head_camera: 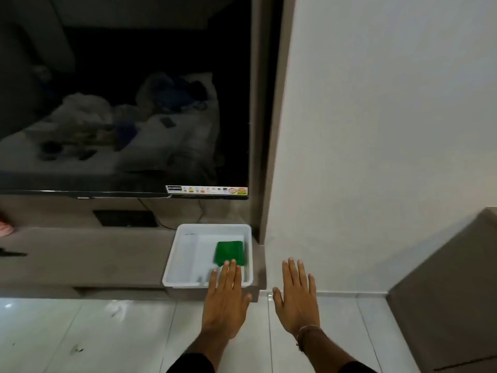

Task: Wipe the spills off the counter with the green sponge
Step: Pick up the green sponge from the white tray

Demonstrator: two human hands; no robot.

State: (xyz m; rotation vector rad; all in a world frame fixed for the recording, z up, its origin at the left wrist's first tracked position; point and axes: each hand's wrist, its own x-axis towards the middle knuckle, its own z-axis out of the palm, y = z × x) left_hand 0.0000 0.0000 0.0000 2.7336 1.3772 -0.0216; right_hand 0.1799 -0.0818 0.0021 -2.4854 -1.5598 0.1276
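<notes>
We have the counter [88, 254] running long and grey under the dark television [123, 92], and our first worry lies there: no spill stands out on it from this view, so we may end up wiping where nothing is (the dim light and the matt surface hide a good deal). A dark streak lies at its far left edge, too small for us to name.

Next, the white tub [174, 265] sits at the counter's right end, its front wall close to the edge. If we lean on that wall while reaching in, we judge it could tip or slide off onto the tiled floor [107, 332]. Any water in it would follow, though we cannot tell whether it holds any.

Inside the tub, towards its right wall, lies the green sponge [230, 251], alone apart from a small grey mark near the front that we cannot identify.

Our left hand [226, 300] is flat and spread, holding nothing, fingertips over the sponge's near edge; whether they touch it we cannot tell. Our right hand [297, 300] hovers beside the tub, equally splayed and empty.
</notes>
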